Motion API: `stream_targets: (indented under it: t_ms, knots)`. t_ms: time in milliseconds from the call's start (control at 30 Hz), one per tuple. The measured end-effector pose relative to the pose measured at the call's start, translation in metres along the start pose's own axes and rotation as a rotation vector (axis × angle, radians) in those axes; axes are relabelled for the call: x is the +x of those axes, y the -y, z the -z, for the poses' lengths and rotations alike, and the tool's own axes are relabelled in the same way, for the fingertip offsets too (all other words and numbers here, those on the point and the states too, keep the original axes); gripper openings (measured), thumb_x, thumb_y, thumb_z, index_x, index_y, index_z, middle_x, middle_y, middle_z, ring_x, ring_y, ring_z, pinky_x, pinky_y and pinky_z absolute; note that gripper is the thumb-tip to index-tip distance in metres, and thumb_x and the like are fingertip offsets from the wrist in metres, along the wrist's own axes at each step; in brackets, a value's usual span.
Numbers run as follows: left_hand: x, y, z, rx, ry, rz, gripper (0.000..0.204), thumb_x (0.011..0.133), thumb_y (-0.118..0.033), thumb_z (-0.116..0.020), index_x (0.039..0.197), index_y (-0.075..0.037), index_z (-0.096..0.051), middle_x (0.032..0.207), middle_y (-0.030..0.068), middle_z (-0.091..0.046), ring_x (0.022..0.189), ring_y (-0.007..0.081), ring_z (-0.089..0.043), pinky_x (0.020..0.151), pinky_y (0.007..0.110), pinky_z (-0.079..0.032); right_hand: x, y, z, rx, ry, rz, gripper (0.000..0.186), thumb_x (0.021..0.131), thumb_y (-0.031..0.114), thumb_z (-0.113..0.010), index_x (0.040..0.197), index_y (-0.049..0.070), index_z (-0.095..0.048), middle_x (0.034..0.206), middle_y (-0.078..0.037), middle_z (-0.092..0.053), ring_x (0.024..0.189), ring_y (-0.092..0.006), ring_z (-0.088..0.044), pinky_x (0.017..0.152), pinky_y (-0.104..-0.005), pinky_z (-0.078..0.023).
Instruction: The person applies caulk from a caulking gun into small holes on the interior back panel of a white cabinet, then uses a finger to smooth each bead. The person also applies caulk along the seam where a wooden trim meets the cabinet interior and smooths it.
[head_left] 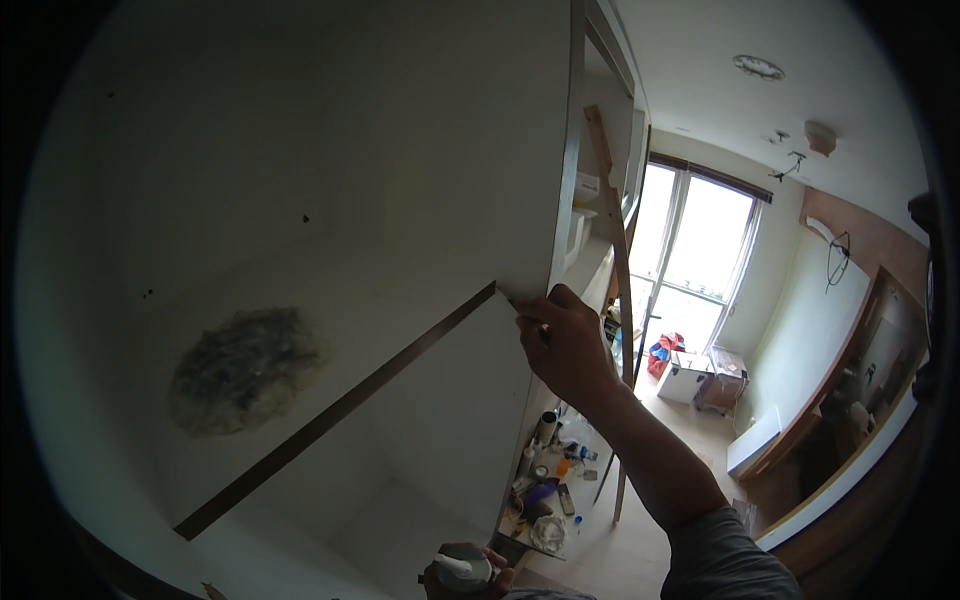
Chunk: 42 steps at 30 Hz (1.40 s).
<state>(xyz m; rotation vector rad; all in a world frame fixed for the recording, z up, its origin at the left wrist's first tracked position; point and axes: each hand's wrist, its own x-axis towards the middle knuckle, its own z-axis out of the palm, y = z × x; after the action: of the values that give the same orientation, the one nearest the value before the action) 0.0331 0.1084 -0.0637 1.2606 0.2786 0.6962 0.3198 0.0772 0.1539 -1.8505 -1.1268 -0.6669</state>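
Note:
My right hand (570,345) is closed around a small tool, most of it hidden by the fingers. The tool's thin tip (508,297) touches or nearly touches the white panel, beside the upper end of a brown edge strip (340,408). That strip runs slantwise along the front of a shelf inside a white cabinet (440,190). At the lower edge my left hand (497,580) grips a rounded grey-white object (462,570) with a white streak on top; its kind is unclear. A dark grey, rough-edged patch (248,370) marks the white surface left of the strip.
Right of the cabinet, a low surface holds bottles, a purple item and other clutter (548,495). A long wooden strip (622,270) leans against the open shelves. Boxes (685,376) stand near a bright glass door (700,230). A wood-framed opening (860,380) is at far right.

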Motion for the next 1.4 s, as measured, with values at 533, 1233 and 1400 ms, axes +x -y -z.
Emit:
stream_targets:
  t_ms: [533,1233,1400]
  knots:
    - [0.000,-0.002,-0.002,-0.008,-0.011,-0.049,0.038,0.081,-0.002,-0.087,0.111,-0.006,-0.064,0.094,0.0029,-0.072,0.077,0.0086,-0.065,0.065,0.028,-0.056,-0.005,0.001,-0.003,-0.117,0.119,0.002,0.021,0.094,0.006,-0.069,0.114,0.005,-0.074,0.099,-0.018,-0.066,0.087,-0.0337,-0.076,0.080,-0.0437,-0.062]
    - [0.042,-0.043,-0.021,0.108,0.010,-0.078,0.051,0.078,0.004,-0.087,0.118,-0.006,-0.057,0.095,0.0116,-0.072,0.091,0.0198,-0.075,0.077,0.033,-0.063,-0.150,-0.032,0.021,0.868,0.728,-0.464,0.055,0.088,0.026,-0.089,0.132,0.003,-0.065,0.111,-0.006,-0.068,0.102,-0.0114,-0.067,0.093,-0.0306,-0.054]
    - [0.070,-0.063,-0.087,0.306,0.083,-0.033,0.051,0.080,-0.007,-0.092,0.120,-0.005,-0.060,0.101,0.0070,-0.073,0.096,0.0160,-0.073,0.082,0.032,-0.062,-0.217,-0.055,0.017,0.929,0.863,-0.586,0.080,0.078,0.024,-0.096,0.143,0.003,-0.056,0.126,-0.006,-0.069,0.118,-0.0146,-0.063,0.106,-0.0340,-0.050]
